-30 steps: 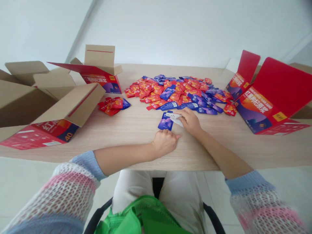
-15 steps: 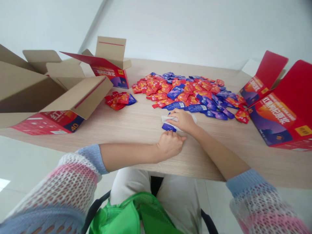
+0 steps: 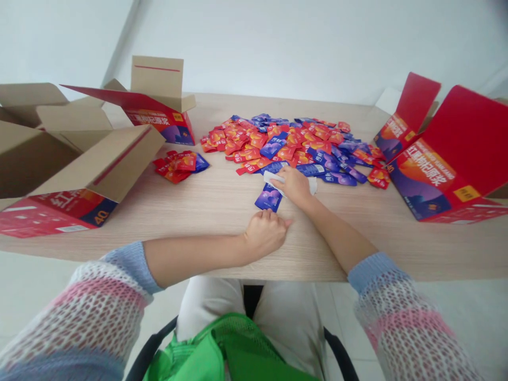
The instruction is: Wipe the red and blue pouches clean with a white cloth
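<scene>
Left hand balled closed at the near end of the blue packet on the table, right hand gripping tissue across its far end, and "40" shows on the near-left box!

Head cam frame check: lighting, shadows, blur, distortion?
Head view: soft, even light, no harsh glare on the table; head view: faint, soft-edged shadow along the right forearm; head view: white cloth looks pale, with little texture; head view: small print on the blue sachet is too soft to read; head view: wide-angle stretch toward both side edges, dark smudge top right.
</scene>
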Demonstrator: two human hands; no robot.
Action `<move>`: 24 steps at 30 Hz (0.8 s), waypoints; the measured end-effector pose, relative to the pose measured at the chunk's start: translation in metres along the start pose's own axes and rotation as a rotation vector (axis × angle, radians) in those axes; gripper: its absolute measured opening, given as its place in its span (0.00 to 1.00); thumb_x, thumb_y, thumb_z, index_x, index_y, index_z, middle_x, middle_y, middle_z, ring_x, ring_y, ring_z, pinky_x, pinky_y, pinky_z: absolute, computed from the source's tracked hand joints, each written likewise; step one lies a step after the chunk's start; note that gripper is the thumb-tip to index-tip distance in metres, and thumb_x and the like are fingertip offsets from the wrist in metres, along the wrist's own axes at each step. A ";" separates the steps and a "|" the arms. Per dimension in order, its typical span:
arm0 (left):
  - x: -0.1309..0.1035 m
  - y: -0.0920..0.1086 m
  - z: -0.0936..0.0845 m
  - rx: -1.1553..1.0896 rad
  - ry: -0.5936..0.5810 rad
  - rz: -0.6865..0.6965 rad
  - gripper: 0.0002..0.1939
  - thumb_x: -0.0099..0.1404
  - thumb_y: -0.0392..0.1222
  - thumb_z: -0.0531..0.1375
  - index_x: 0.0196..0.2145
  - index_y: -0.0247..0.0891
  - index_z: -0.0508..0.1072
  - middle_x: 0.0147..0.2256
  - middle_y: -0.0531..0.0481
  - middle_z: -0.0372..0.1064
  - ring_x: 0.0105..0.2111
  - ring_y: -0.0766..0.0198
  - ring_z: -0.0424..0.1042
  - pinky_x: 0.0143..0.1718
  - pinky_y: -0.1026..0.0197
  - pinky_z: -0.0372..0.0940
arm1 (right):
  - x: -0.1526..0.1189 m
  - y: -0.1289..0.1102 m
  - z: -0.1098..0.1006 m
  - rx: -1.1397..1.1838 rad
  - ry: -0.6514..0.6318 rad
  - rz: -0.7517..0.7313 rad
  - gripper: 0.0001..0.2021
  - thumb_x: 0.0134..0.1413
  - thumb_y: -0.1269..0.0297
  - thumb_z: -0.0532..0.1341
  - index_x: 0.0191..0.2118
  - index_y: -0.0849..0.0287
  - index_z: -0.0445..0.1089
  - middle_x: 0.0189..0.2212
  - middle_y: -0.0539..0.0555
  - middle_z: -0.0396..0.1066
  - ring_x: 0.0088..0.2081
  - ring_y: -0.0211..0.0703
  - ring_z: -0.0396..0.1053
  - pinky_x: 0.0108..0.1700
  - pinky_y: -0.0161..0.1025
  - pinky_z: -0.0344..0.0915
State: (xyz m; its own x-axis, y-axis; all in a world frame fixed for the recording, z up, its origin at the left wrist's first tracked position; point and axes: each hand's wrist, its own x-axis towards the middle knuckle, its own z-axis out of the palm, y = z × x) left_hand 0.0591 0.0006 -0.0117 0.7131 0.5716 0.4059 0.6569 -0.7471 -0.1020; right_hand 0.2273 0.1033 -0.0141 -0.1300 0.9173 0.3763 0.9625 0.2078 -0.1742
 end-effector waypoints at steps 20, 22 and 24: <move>0.000 -0.004 -0.001 0.031 -0.014 0.069 0.22 0.73 0.42 0.51 0.26 0.30 0.76 0.27 0.38 0.74 0.29 0.53 0.74 0.25 0.57 0.61 | 0.001 0.003 -0.001 0.153 -0.059 -0.146 0.16 0.60 0.51 0.60 0.44 0.56 0.78 0.42 0.56 0.72 0.42 0.46 0.70 0.42 0.40 0.63; 0.000 -0.004 0.002 0.036 0.005 0.067 0.21 0.73 0.42 0.52 0.27 0.30 0.76 0.27 0.39 0.73 0.29 0.53 0.74 0.25 0.57 0.61 | 0.003 0.017 0.000 0.067 -0.017 -0.073 0.16 0.61 0.52 0.59 0.43 0.56 0.78 0.41 0.56 0.72 0.42 0.47 0.69 0.41 0.40 0.62; -0.001 -0.004 0.004 0.036 0.020 0.063 0.20 0.72 0.42 0.53 0.27 0.30 0.76 0.27 0.40 0.73 0.29 0.53 0.74 0.25 0.57 0.61 | 0.002 0.027 -0.001 0.011 0.002 -0.037 0.16 0.61 0.52 0.59 0.42 0.57 0.78 0.40 0.57 0.72 0.42 0.47 0.69 0.41 0.40 0.62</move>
State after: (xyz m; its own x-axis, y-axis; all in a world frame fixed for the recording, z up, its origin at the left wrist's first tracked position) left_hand 0.0565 0.0043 -0.0152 0.7483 0.5168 0.4160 0.6197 -0.7682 -0.1605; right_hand 0.2536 0.1103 -0.0170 -0.1653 0.9083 0.3842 0.9544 0.2456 -0.1700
